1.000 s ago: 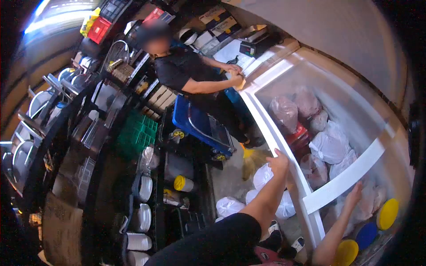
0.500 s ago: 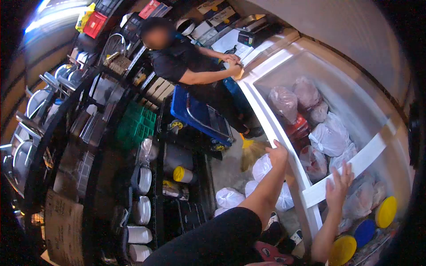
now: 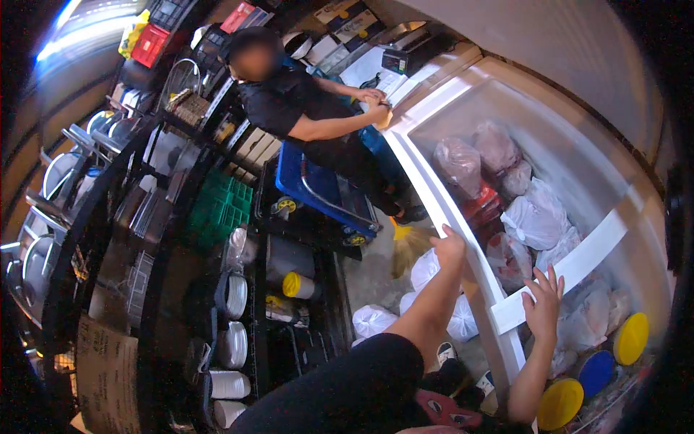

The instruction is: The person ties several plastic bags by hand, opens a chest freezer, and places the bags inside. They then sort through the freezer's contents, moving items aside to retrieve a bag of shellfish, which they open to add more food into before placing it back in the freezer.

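Note:
My left hand (image 3: 450, 247) is at the outer white rim (image 3: 448, 210) of a chest freezer, its fingers curled against the edge. My right hand (image 3: 543, 302) lies with fingers spread at the white crossbar (image 3: 578, 271) over the freezer opening. Below the crossbar, inside the freezer, are white plastic bags (image 3: 533, 217), pinkish bags (image 3: 458, 166) of what looks like frozen food and a red package (image 3: 483, 206). Near my right forearm stand tubs with a yellow lid (image 3: 559, 405) and a blue lid (image 3: 596, 376); another yellow lid (image 3: 631, 338) is farther right.
A co-worker (image 3: 289, 108) stands at the freezer's far end, both hands on a small tan item (image 3: 383, 116). Tied white bags (image 3: 373, 321) lie on the floor by a broom (image 3: 410, 249). A blue platform cart (image 3: 322, 188) and loaded shelves (image 3: 238, 362) line the left side.
My right hand has shifted slightly left along the crossbar, fingers still spread. My left hand stays at the rim. The view has tilted a little.

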Demonstrator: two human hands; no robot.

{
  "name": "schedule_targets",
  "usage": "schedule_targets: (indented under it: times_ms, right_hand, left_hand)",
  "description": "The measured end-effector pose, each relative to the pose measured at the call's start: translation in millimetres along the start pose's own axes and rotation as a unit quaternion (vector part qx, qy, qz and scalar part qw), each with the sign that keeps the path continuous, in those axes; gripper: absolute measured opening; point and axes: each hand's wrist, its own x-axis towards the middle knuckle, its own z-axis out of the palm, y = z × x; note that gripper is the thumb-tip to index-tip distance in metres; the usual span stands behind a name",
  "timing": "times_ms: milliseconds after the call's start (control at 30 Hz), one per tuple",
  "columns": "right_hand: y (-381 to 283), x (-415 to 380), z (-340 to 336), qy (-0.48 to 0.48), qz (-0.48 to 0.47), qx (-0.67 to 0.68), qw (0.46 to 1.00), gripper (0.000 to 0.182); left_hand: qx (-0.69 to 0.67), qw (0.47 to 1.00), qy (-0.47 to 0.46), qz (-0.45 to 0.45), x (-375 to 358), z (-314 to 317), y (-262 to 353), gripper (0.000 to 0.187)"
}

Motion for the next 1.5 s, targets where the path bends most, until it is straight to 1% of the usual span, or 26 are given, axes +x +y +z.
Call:
schedule_targets:
  times_ms: [167, 267, 433, 567, 667, 767, 867, 900, 1000, 1033, 1133, 1233, 1267, 1300, 1333, 1367, 1467, 1500]
  right_hand:
    - [2, -1, 2, 0.009, -0.001, 0.007, 1.0, 0.026]
    - [2, 0, 3, 0.003, 0.012, 0.005, 1.0, 0.027]
    - [-3, 4, 1, -0.005, 0.014, -0.019, 1.0, 0.03]
    - [-8, 5, 4, -0.007, 0.022, -0.046, 0.999, 0.033]
    - [-7, 6, 5, -0.017, 0.033, -0.066, 0.997, 0.03]
    - [-10, 10, 7, -0.027, 0.059, -0.053, 0.997, 0.029]
    - [-15, 15, 18, -0.01, 0.085, -0.092, 0.992, 0.023]
    - [-15, 15, 26, 0.024, 0.078, -0.113, 0.99, 0.016]
    - [-29, 19, 35, 0.056, 0.123, -0.18, 0.974, 0.01]
    - [-31, 20, 38, 0.069, 0.123, -0.19, 0.972, 0.009]
    - [-26, 19, 46, 0.107, 0.096, -0.21, 0.967, 0.008]
    - [-24, 17, 47, 0.116, 0.085, -0.212, 0.967, 0.008]
    - [-21, 14, 50, 0.122, 0.079, -0.218, 0.965, 0.007]
    - [-20, 15, 52, 0.13, 0.071, -0.224, 0.963, 0.007]
    - [-18, 17, 51, 0.14, 0.062, -0.229, 0.961, 0.006]
    - [-17, 16, 52, 0.134, 0.065, -0.235, 0.96, 0.006]
    - [-14, 17, 54, 0.14, 0.065, -0.235, 0.96, 0.006]
    - [-17, 19, 52, 0.133, 0.071, -0.236, 0.96, 0.007]
  left_hand:
    - [-0.002, 1.0, -0.008, -0.005, 4, 1, -2, 0.075]
    - [-0.012, 1.0, 0.011, 0.003, 17, 11, -10, 0.075]
    - [-0.029, 1.0, 0.004, 0.008, 18, 14, -11, 0.075]
    - [-0.027, 1.0, 0.006, 0.003, 6, 4, -4, 0.075]
    - [-0.033, 0.999, 0.015, -0.009, 2, 3, -2, 0.076]
    - [-0.032, 0.999, -0.005, -0.028, 3, 0, -1, 0.077]
    - [-0.049, 0.999, -0.002, -0.017, -1, -3, -1, 0.077]
    - [-0.062, 0.998, 0.001, -0.007, 3, 1, -5, 0.075]
    - [-0.055, 0.998, -0.013, -0.014, -2, -7, -1, 0.074]
    - [-0.056, 0.998, -0.033, -0.019, 2, -7, -3, 0.074]
    - [-0.042, 0.999, 0.009, -0.032, -1, -6, 0, 0.075]
    - [0.051, 0.995, 0.031, 0.078, -10, -12, -2, 0.07]
    - [0.11, 0.971, 0.0, 0.211, -13, -16, -7, 0.07]
    - [0.163, 0.925, -0.029, 0.341, -14, -22, -11, 0.07]
    - [0.209, 0.858, -0.053, 0.466, -13, -28, -11, 0.07]
    - [0.252, 0.77, -0.103, 0.577, -13, -32, -8, 0.073]
    - [0.268, 0.646, -0.266, 0.663, -8, -37, -4, 0.067]
    - [0.257, 0.651, -0.271, 0.661, -4, -32, -4, 0.07]
